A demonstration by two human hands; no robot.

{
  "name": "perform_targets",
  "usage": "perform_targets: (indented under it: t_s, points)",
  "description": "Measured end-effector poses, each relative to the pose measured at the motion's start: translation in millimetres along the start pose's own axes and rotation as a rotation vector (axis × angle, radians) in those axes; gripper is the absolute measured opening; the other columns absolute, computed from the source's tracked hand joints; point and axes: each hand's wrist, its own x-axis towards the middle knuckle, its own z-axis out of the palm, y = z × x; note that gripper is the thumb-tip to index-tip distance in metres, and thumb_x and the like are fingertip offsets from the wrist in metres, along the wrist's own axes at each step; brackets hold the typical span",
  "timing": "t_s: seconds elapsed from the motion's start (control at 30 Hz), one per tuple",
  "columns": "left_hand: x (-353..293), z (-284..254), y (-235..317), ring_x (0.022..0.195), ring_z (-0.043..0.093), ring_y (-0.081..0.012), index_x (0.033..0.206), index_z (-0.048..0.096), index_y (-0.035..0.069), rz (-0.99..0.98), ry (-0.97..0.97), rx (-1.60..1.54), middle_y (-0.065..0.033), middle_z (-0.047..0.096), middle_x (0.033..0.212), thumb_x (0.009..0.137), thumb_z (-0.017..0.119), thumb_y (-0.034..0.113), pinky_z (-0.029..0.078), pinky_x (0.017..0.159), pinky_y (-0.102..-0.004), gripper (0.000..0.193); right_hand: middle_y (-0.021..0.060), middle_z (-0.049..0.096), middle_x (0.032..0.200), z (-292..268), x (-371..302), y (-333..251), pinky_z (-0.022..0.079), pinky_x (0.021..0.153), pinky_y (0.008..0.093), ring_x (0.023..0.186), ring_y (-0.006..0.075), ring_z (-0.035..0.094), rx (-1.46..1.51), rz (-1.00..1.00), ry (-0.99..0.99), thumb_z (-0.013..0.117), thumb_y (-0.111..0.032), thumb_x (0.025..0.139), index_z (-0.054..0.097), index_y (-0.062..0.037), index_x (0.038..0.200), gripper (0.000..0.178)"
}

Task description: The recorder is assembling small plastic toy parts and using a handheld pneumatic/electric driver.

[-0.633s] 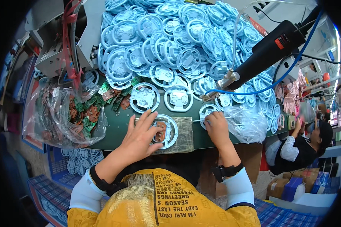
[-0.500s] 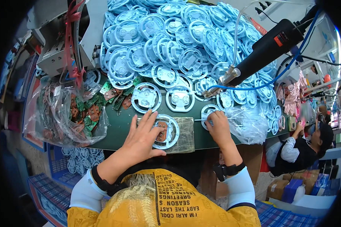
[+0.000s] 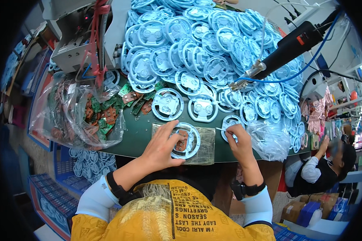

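Observation:
My left hand (image 3: pixel 159 149) rests on a light-blue plastic steering wheel (image 3: pixel 198 141), thumb and fingers gripping its left side. Inside that wheel sits a brown circuit board (image 3: pixel 182 140), partly covered by my fingers. Beneath it lies a flat block wrapped in clear tape (image 3: pixel 207 145). To the right, my right hand (image 3: pixel 240 143) pinches a thin white stick (image 3: pixel 219 129), its free end pointing left. Just behind those fingers another blue wheel (image 3: pixel 231 120) lies on the green table, partly hidden by the hand.
A high heap of blue wheels (image 3: pixel 189 52) covers the back. Clear bags stand either side: one with circuit boards (image 3: pixel 98 116), the other crumpled (image 3: pixel 269 138). A black tool with a metal tip (image 3: pixel 283 50) hangs at right. A grey machine (image 3: pixel 74 54) stands left; a co-worker (image 3: pixel 330 164) sits right.
The whole view has shifted, so the table things appear farther right. My right hand has drawn slightly toward me, and the stick now tilts. My left hand stays on the wheel.

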Motion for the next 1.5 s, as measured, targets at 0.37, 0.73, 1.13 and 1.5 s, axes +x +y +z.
perform_targets:
  t_s: [0.37,0.73,1.13,1.5]
  points:
    - [-3,2,-8,0.138,0.038,-0.0444,0.116,0.057,0.007,0.021,0.052,-0.094,-0.0225,0.036,0.149,0.057,0.092,0.021,0.038,0.109,-0.0495,0.070,0.0110,0.059,0.083,22,-16,-36,0.049,0.063,0.0347,0.073,0.0283,0.062,0.223,0.042,-0.170,0.072,0.002,0.079,0.064,-0.0011,0.091,0.015]
    - [-3,2,-6,0.138,0.037,-0.0439,0.116,0.057,0.007,-0.008,0.028,-0.105,-0.0224,0.036,0.148,0.058,0.092,0.020,0.037,0.110,-0.0487,0.068,0.0085,0.062,0.088,31,-18,-36,0.050,0.065,0.0267,0.076,0.0194,0.062,0.283,0.069,-0.184,0.071,0.003,0.082,0.066,0.0007,0.093,0.013]
    - [-2,2,-7,0.139,0.037,-0.0435,0.116,0.058,0.007,-0.004,0.032,-0.110,-0.0222,0.037,0.149,0.058,0.092,0.020,0.036,0.111,-0.0488,0.069,0.0094,0.063,0.088,39,-17,-31,0.049,0.066,0.0283,0.076,0.0197,0.063,0.357,0.145,-0.207,0.072,0.003,0.081,0.067,0.0011,0.094,0.014]
    - [-1,1,-7,0.138,0.037,-0.0429,0.116,0.058,0.006,0.026,0.023,-0.062,-0.0226,0.037,0.149,0.058,0.092,0.021,0.036,0.111,-0.0485,0.069,0.0091,0.062,0.083,48,-12,-41,0.049,0.068,0.0369,0.078,0.0294,0.061,0.171,-0.095,-0.075,0.074,0.003,0.074,0.065,-0.0025,0.087,0.017]
